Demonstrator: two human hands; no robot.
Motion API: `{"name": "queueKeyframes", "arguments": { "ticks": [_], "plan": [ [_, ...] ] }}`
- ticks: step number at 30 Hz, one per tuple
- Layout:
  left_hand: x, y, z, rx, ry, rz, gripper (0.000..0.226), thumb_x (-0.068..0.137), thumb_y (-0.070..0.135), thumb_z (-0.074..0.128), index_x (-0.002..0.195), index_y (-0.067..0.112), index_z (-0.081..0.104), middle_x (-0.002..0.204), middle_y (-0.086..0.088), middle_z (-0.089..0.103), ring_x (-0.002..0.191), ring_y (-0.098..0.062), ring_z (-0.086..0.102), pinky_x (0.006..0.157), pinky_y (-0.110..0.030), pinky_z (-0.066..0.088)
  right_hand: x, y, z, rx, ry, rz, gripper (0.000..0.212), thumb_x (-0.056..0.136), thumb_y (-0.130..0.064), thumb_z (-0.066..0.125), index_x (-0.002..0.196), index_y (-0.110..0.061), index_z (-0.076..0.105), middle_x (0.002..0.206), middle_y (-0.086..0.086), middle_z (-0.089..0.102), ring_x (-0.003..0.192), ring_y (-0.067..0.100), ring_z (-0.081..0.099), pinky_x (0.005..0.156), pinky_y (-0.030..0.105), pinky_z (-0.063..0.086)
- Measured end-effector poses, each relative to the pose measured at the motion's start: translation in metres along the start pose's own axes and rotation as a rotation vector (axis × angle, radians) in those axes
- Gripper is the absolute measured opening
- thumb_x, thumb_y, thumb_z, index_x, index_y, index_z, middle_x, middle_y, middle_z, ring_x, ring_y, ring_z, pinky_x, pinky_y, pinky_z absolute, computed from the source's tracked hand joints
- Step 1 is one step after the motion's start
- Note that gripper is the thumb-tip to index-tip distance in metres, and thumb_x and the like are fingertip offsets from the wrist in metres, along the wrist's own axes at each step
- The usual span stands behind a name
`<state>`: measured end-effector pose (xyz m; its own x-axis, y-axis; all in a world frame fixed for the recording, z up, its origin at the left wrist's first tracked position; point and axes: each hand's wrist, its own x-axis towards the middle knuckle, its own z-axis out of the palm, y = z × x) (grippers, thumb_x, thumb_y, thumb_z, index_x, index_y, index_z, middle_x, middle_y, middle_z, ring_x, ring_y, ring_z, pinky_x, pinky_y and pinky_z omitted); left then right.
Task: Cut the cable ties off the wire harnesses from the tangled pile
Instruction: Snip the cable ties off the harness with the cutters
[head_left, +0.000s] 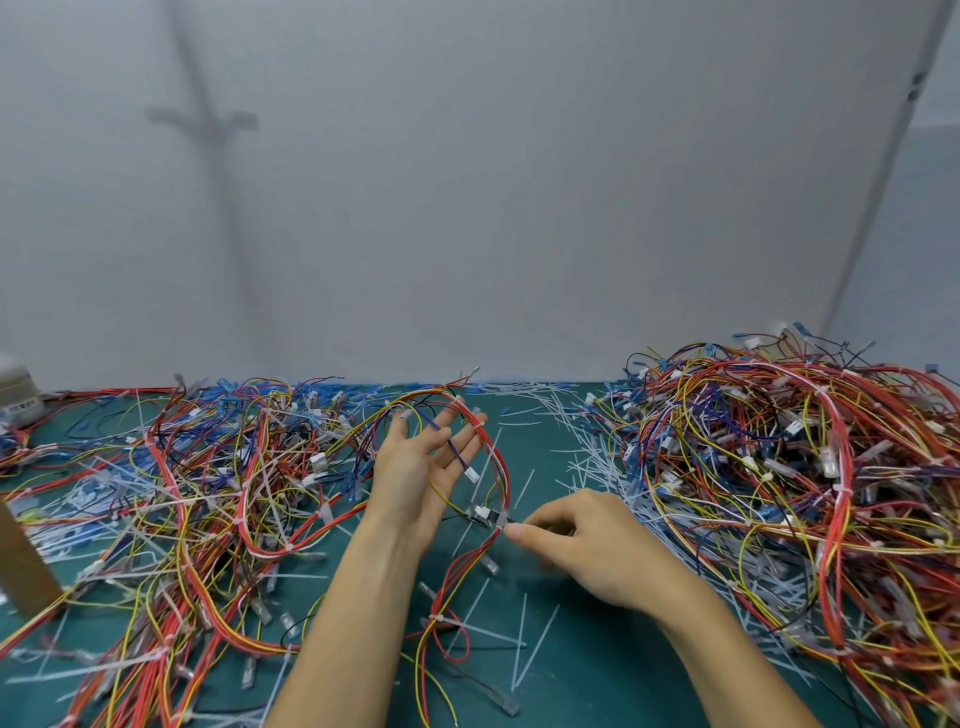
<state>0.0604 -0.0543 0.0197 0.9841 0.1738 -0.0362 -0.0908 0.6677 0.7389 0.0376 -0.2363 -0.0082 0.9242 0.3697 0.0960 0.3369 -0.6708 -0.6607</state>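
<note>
- Left hand (426, 467): palm up, fingers straight and spread, wire harness (500, 467) looped over the fingertips
- Right hand (587, 545): fingers curled, thumb and forefinger pinching the cable tie (501, 524) on that loop; cutter not discernible
- Tangled pile (779, 493): right, well apart
- Step, judged: freeing this tie
- Next: sever tie only, sparing the wires

A green table (587, 680) spans the lower frame. One tangled wire pile (208, 499) lies at left and a taller wire heap (789, 483) at right. Loose white cable ties (576, 441) litter the middle.
</note>
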Motion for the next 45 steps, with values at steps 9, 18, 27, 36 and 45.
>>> {"name": "queueKeyframes", "arguments": {
  "ticks": [9, 18, 27, 36, 45],
  "plan": [
    [0.0, 0.0, 0.0, 0.003, 0.002, -0.005, 0.078, 0.096, -0.014, 0.035, 0.155, 0.026, 0.003, 0.127, -0.021, 0.061, 0.104, -0.04, 0.068, 0.092, -0.048, 0.053, 0.001, 0.001, -0.001, -0.031, -0.009, 0.014, 0.04, 0.081, -0.069, 0.054, 0.066, -0.035, 0.068, 0.066, -0.014, 0.07, 0.059, -0.003, 0.06, 0.062, 0.019, 0.047],
    [0.001, -0.001, 0.0, -0.005, -0.006, 0.001, 0.079, 0.095, -0.014, 0.035, 0.155, 0.025, 0.003, 0.13, -0.023, 0.058, 0.104, -0.04, 0.068, 0.091, -0.047, 0.053, 0.0, 0.002, 0.0, -0.035, -0.019, 0.013, 0.043, 0.077, -0.074, 0.05, 0.066, -0.036, 0.066, 0.066, -0.012, 0.071, 0.059, -0.001, 0.06, 0.061, 0.02, 0.047],
    [0.001, 0.001, -0.001, -0.007, -0.006, 0.001, 0.078, 0.095, -0.014, 0.035, 0.155, 0.025, 0.004, 0.129, -0.021, 0.059, 0.104, -0.039, 0.068, 0.093, -0.047, 0.053, 0.0, -0.001, -0.002, -0.018, -0.014, -0.003, 0.04, 0.083, -0.064, 0.058, 0.055, -0.037, 0.063, 0.061, -0.008, 0.068, 0.052, 0.002, 0.054, 0.057, 0.021, 0.042],
    [0.001, 0.002, -0.003, -0.03, 0.009, 0.011, 0.077, 0.096, -0.013, 0.035, 0.156, 0.024, 0.004, 0.127, -0.022, 0.06, 0.104, -0.04, 0.067, 0.095, -0.048, 0.052, 0.002, -0.007, -0.002, 0.122, 0.267, 0.018, 0.044, 0.078, -0.068, 0.061, 0.074, -0.026, 0.071, 0.068, -0.01, 0.069, 0.057, 0.0, 0.055, 0.059, 0.022, 0.043],
    [0.001, 0.004, 0.003, -0.224, -0.075, 0.026, 0.08, 0.096, -0.013, 0.032, 0.154, 0.026, -0.008, 0.135, -0.029, 0.05, 0.105, -0.045, 0.066, 0.096, -0.051, 0.049, 0.004, -0.009, 0.006, 0.274, 0.245, 0.151, 0.016, 0.075, -0.029, 0.081, 0.08, -0.024, 0.067, 0.077, -0.008, 0.073, 0.077, 0.006, 0.067, 0.072, 0.022, 0.049]
  ]
}}
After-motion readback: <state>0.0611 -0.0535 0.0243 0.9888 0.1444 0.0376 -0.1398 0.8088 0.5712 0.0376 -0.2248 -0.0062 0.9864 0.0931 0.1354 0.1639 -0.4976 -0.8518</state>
